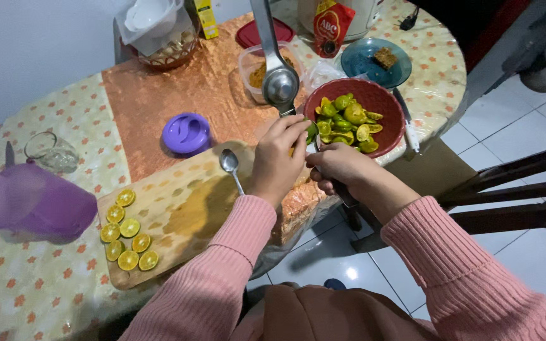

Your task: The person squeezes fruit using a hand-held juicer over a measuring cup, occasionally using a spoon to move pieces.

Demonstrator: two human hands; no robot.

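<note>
My left hand (276,158) pinches a green citrus half (311,131) at the lower cup of an open metal squeezer (280,85), whose upper handle sticks up and away over the table. My right hand (342,169) is closed around the squeezer's lower handle, which pokes out dark below my wrist. Just beyond both hands stands a red bowl (383,101) with several spent green halves. Several cut halves (127,227), yellow flesh up, lie on the left end of a wooden cutting board (178,208). A spoon (230,164) rests on the board near my left hand.
A purple lid (186,132), a purple jug (33,202) and a tipped glass (52,151) lie to the left. A white-handled knife (409,129) lies beside the bowl. Behind are a blue plate (361,63) and a plastic tub (251,66). Chair rungs (513,189) stand to the right.
</note>
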